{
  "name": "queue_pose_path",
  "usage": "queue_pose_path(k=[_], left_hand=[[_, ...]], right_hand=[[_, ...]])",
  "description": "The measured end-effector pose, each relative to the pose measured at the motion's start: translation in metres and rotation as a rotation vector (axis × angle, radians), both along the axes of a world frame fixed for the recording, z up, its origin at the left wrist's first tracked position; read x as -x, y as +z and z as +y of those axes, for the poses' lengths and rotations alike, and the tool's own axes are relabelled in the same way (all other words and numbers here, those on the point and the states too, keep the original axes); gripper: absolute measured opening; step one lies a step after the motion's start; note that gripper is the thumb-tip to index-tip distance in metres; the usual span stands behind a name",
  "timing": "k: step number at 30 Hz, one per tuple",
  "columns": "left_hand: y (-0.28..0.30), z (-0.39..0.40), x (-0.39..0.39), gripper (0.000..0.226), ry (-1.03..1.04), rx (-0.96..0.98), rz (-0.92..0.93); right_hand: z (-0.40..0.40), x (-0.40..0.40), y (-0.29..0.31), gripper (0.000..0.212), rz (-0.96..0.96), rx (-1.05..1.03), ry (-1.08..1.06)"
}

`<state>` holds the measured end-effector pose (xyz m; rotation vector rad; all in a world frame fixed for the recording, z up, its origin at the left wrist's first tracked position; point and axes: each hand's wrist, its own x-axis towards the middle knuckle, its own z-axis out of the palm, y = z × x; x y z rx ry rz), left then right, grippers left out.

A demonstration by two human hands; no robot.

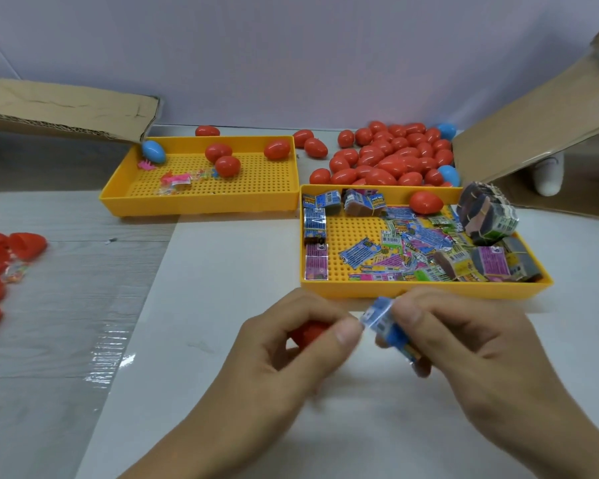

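My left hand (284, 344) curls round a red plastic egg piece (310, 331), of which only a little shows between the fingers. My right hand (464, 344) holds a small stack of blue printed leaflets (382, 318), and my left thumb and forefinger pinch its near corner. Both hands hover over the white table just in front of the right yellow tray (426, 288), which holds many loose and bundled leaflets (412, 250) and one red egg (426, 202).
A second yellow tray (201, 202) at the back left holds red eggs, a blue egg (154, 151) and small bagged toys (177, 179). A heap of red eggs (391, 157) lies behind the right tray. Cardboard flaps (533, 122) stand right and left. Red egg halves (0, 257) lie far left.
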<state>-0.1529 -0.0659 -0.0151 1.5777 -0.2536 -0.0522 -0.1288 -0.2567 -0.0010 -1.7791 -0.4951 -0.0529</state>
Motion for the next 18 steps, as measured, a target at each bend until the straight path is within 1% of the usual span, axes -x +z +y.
queue_pose_path(k=[2, 4, 5, 6, 8, 9, 10, 12, 14, 15, 18], left_hand=[[0.001, -0.004, 0.002, 0.02, -0.019, -0.007, -0.022], [0.0, -0.005, 0.003, 0.022, -0.009, -0.005, -0.032], [-0.001, -0.005, 0.002, 0.023, 0.005, 0.002, -0.031], [-0.002, -0.004, 0.001, 0.024, 0.022, 0.015, -0.023], [-0.004, -0.002, -0.002, 0.027, 0.04, 0.048, 0.014], [-0.004, -0.001, -0.003, 0.026, 0.034, 0.067, 0.037], [-0.005, 0.0, -0.003, 0.024, 0.021, 0.09, 0.062], [-0.006, 0.001, -0.004, 0.022, -0.009, 0.15, 0.119], [-0.007, 0.001, -0.004, 0.025, -0.035, 0.201, 0.175], [-0.007, 0.001, -0.004, 0.028, -0.053, 0.21, 0.193], [-0.006, 0.0, -0.003, 0.03, -0.125, 0.192, 0.205]], right_hand=[[0.006, 0.004, -0.004, 0.03, 0.063, 0.01, 0.03], [0.008, 0.006, -0.005, 0.028, 0.09, 0.029, 0.04], [0.007, 0.006, -0.006, 0.031, 0.11, 0.03, 0.053], [0.006, 0.006, -0.007, 0.039, 0.139, 0.027, 0.069], [0.003, 0.005, -0.008, 0.064, 0.218, 0.024, 0.079], [0.001, 0.004, -0.009, 0.068, 0.251, 0.014, 0.077], [-0.001, 0.003, -0.008, 0.066, 0.272, 0.0, 0.074], [-0.002, 0.002, -0.007, 0.055, 0.252, -0.017, 0.067], [-0.003, 0.001, -0.004, 0.035, 0.186, -0.042, 0.059], [-0.003, 0.002, -0.003, 0.029, 0.166, -0.06, 0.066], [-0.005, 0.002, -0.001, 0.039, 0.135, -0.059, 0.135]])
